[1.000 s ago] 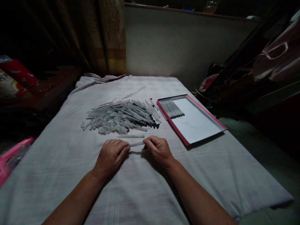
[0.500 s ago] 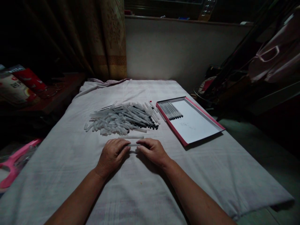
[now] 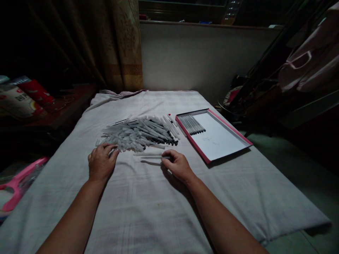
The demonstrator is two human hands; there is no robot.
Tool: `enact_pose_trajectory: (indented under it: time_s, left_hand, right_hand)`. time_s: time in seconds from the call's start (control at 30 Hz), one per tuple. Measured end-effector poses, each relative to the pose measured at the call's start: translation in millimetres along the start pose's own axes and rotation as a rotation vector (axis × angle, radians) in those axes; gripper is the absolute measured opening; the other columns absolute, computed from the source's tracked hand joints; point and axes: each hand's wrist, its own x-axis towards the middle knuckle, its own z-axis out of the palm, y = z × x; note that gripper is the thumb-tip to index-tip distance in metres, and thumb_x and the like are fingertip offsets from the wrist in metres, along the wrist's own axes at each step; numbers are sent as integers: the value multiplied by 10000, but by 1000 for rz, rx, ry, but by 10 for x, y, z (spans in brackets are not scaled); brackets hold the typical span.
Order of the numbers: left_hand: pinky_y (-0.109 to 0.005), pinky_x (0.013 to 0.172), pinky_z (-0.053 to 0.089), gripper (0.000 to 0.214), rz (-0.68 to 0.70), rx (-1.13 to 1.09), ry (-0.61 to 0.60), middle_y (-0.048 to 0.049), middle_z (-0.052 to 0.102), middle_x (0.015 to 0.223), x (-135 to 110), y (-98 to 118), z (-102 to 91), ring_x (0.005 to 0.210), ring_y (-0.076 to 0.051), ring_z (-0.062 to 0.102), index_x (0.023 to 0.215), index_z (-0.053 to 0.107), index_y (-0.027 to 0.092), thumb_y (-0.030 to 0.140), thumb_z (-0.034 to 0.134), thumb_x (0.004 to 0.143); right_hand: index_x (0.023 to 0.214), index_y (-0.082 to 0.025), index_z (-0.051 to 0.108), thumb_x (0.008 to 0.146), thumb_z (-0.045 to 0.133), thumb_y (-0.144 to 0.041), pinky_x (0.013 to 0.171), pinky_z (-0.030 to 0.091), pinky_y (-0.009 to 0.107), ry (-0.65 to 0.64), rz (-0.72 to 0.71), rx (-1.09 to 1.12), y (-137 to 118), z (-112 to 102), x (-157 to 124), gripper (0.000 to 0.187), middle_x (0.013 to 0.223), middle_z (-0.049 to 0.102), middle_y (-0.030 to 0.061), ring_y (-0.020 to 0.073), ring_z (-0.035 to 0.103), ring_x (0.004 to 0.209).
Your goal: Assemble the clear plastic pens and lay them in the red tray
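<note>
My right hand point(image 3: 178, 165) pinches one end of a slim clear pen barrel point(image 3: 151, 157), held level just over the cloth and pointing left. Right behind it another clear barrel point(image 3: 147, 154) lies on the cloth. At the front left edge of a heap of pen parts point(image 3: 143, 130), my left hand point(image 3: 102, 162) has its thumb and fingers drawn together among short translucent pieces that look like caps. What sits between those fingertips is too small to make out. Longer barrels with black ends make up the heap's right side.
A shallow red-edged box lid point(image 3: 194, 147) stands to the right, with a row of black-tipped pens point(image 3: 192, 124) at its far left. Several loose barrels point(image 3: 171, 125) lie between heap and lid. A pink plastic item point(image 3: 22, 181) is beyond the table's left edge.
My left hand has left the barrel both hands were holding and moved left to the heap's edge. My right hand has shifted slightly right, still holding the barrel.
</note>
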Motion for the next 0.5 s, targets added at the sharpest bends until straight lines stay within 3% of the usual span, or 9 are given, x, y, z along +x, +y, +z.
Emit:
enact_pose_trajectory:
  time_s: [0.17, 0.33, 0.5]
  left_hand:
    - [-468, 855, 502, 255, -97, -168, -9, -115, 725, 1005, 13, 50, -60, 925, -306, 665, 937, 700, 219, 401, 532, 878]
    - [-333, 696, 565, 399, -340, -629, -149, -65, 753, 938, -103, 211, -91, 733, -204, 704, 1059, 639, 202, 540, 557, 863]
    - [-321, 705, 587, 548, -262, -775, -249, -90, 744, 1026, -213, 464, -106, 795, -203, 703, 1107, 704, 178, 640, 595, 832]
  right_hand:
    - [892, -167, 748, 758, 621, -334, 536, 481, 249, -5, -15, 16, 8, -11, 10, 249, 684, 671, 18, 147, 593, 590]
    - [910, -167, 785, 763, 625, -391, 542, 479, 263, 38, -5, 71, -67, -28, 8, 311, 695, 683, 36, 166, 607, 629]
    - [865, -162, 796, 718, 686, -387, 533, 457, 250, 64, 25, 170, -171, -74, 4, 290, 672, 677, 24, 135, 561, 574]
